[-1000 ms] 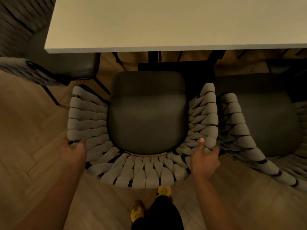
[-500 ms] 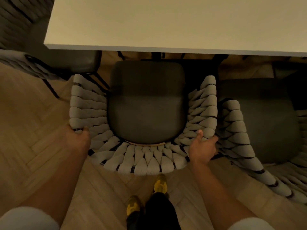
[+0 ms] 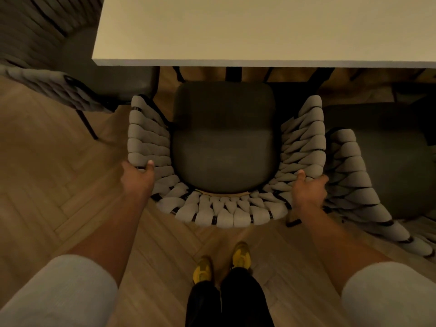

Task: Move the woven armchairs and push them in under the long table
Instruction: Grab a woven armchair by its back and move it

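Observation:
A woven armchair (image 3: 221,215) with a dark seat cushion stands right in front of me, facing the long pale table (image 3: 259,29). The front edge of its cushion lies just short of the table's near edge. My left hand (image 3: 136,177) grips the woven rim on the chair's left side, thumb over the top. On the right side my right hand (image 3: 309,188) grips the rim the same way. Both arms are stretched forward.
A second woven armchair (image 3: 358,185) stands close against the right side of the one I hold. A third chair (image 3: 61,90) sits at the table's left end. Black table legs (image 3: 233,73) show under the top. My yellow shoes (image 3: 221,263) stand on herringbone wood floor.
The armchair has slid forward toward the table, its cushion now close to the table edge. Both hands kept their grip on the rim and my arms have stretched out.

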